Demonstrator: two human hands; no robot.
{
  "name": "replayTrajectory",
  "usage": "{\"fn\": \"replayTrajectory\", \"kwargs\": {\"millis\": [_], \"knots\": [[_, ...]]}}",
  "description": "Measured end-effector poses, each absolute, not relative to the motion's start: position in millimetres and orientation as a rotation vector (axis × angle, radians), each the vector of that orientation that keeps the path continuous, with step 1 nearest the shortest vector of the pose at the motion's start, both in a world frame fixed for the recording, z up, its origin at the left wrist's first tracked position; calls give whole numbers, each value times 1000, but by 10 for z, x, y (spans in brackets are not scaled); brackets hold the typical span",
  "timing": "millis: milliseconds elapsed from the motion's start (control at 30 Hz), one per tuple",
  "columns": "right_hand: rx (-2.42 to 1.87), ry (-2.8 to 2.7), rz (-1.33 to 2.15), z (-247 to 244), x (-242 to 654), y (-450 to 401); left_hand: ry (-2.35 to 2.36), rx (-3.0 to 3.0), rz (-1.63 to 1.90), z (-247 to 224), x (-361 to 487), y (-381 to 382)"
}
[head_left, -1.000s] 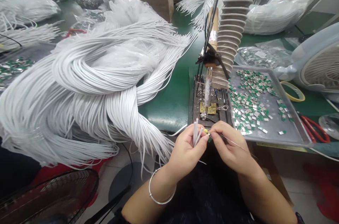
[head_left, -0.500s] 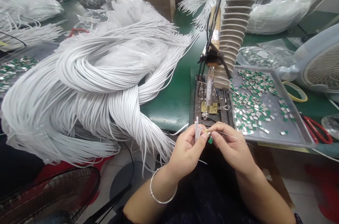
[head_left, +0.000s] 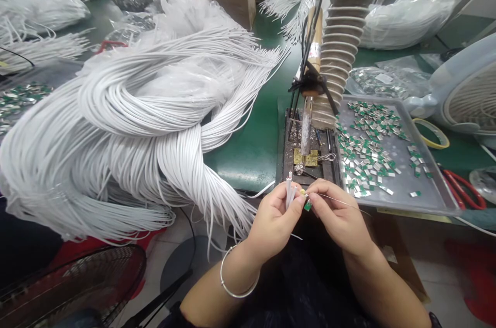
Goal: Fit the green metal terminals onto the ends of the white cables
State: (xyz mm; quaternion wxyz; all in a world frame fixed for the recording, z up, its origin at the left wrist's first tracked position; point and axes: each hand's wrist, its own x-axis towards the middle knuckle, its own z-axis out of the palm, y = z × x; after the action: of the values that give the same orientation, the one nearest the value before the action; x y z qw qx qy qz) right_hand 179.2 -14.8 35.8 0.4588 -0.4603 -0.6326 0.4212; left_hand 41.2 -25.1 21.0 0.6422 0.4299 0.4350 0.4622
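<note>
In front of the green counter, the fingers of the left hand grasp white cables and those of the right hand pinch a thin wire, with a small green board at their fingertips; a steady, braced pinch is judged advisable. From the hands, the parts tray lies at two o'clock and the cable heap at ten. The soldering iron at twelve and ribbed hose toward one would likely obstruct forward reach.

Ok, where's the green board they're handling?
In the head view, slightly right of and below centre, the green board is between the left hand and the right hand, nearer than the yellow pad.
</note>
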Motion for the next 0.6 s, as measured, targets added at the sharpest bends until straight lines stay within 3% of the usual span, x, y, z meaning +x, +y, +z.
{"fn": "replayTrajectory", "kwargs": {"millis": [267,600], "knots": [[-1249,-1461,1165,358,1808,-141,984,1069,1069,147,443,-270],[-1252,-1580,995,350,1842,-171,1038,1118,1087,145,474,-288]]}}
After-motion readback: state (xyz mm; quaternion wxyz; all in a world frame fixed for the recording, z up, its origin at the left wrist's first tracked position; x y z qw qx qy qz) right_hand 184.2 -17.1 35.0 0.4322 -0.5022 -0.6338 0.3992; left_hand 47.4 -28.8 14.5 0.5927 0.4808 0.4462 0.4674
